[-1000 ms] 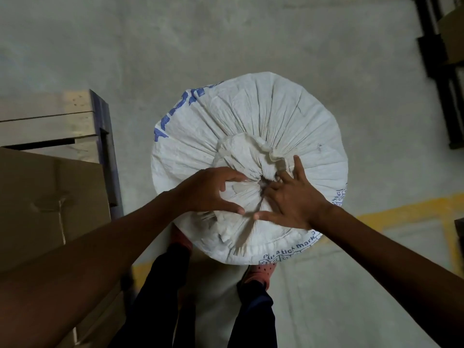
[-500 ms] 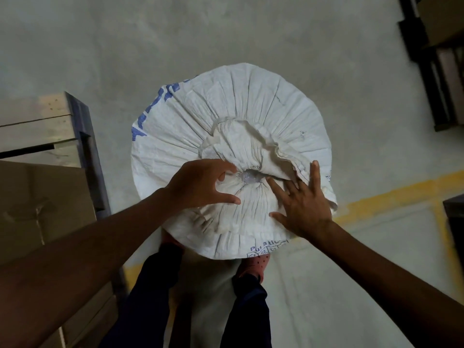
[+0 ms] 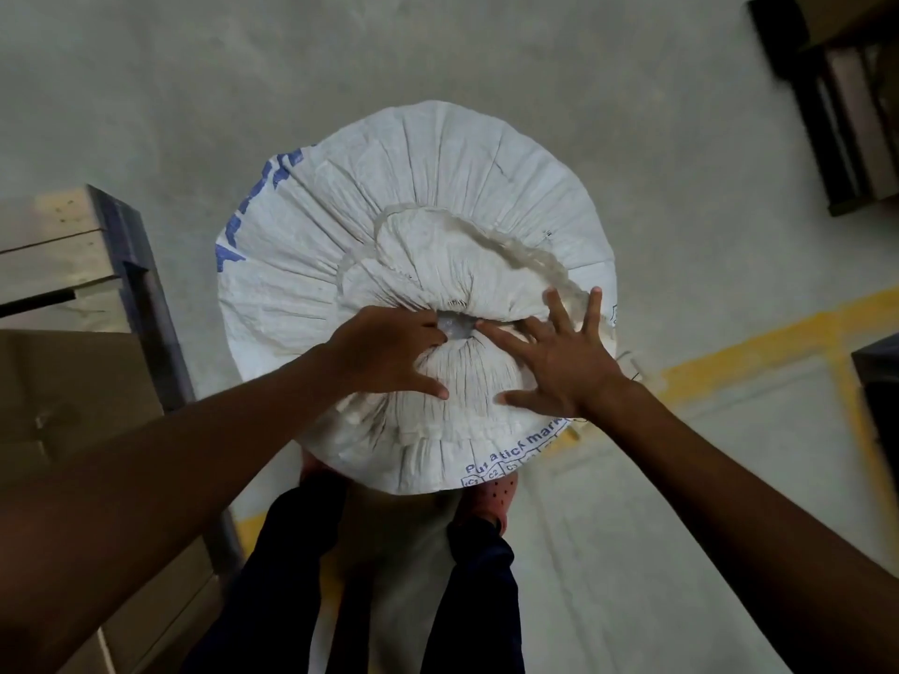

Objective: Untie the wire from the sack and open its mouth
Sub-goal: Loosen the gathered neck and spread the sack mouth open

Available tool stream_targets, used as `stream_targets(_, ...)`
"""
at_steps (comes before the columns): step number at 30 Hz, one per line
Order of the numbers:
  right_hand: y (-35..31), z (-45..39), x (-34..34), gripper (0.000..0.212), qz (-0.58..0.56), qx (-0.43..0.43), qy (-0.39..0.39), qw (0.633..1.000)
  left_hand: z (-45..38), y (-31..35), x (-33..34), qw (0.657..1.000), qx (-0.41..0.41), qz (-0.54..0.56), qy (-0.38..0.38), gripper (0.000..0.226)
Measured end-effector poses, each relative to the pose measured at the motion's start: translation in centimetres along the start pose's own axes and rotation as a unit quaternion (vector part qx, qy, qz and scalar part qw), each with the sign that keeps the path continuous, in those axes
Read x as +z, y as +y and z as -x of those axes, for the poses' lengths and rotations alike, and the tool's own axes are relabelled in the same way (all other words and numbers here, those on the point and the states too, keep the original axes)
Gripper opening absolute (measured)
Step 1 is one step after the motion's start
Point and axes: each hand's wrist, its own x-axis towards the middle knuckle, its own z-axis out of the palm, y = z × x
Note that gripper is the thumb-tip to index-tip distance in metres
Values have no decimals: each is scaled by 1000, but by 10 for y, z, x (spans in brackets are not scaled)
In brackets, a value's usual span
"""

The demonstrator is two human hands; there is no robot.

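Note:
A full white woven sack with blue print stands upright on the floor, seen from above. Its gathered mouth has loosened into a small hole showing a grey liner, with a ruffled flap spread around it. My left hand has its fingers hooked into the left edge of that hole, thumb pressed on the fabric. My right hand lies flat on the sack with fingers spread, its index finger touching the hole's right edge. A thin wire-like strand shows by the sack's right edge near my right wrist.
A wooden pallet stack and a cardboard box stand close on the left. Dark racking is at the top right, and a dark object at the right edge. A yellow floor line runs behind the sack. My legs are right below it.
The tight gather has come loose: a small hole has opened at the centre and the flap has spread wider. My right hand has flattened out, and my left fingers have hooked into the hole.

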Motion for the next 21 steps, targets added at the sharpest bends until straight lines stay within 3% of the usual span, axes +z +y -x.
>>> stream_targets(3,-6,-1,-2,87,-6,-2,40,999,3,-3,0,997,38,-67,10,78)
stream_targets(7,-9,10,-10,67,-14,5,110,994,18,-8,-2,984,85,-131,81,74)
stream_targets(14,-17,15,-1,26,22,-135,330,934,30,0,-2,979,112,-48,161,66)
stream_targets(16,-25,7,-2,38,-35,-196,284,938,33,1,-1,981,103,-29,164,64)
stream_targets(18,-32,-3,-5,59,-102,-217,185,953,37,2,-1,981,103,-15,165,62)
stream_targets(21,-37,-12,-10,74,-87,-211,88,970,44,-1,-4,980,114,-18,161,59)
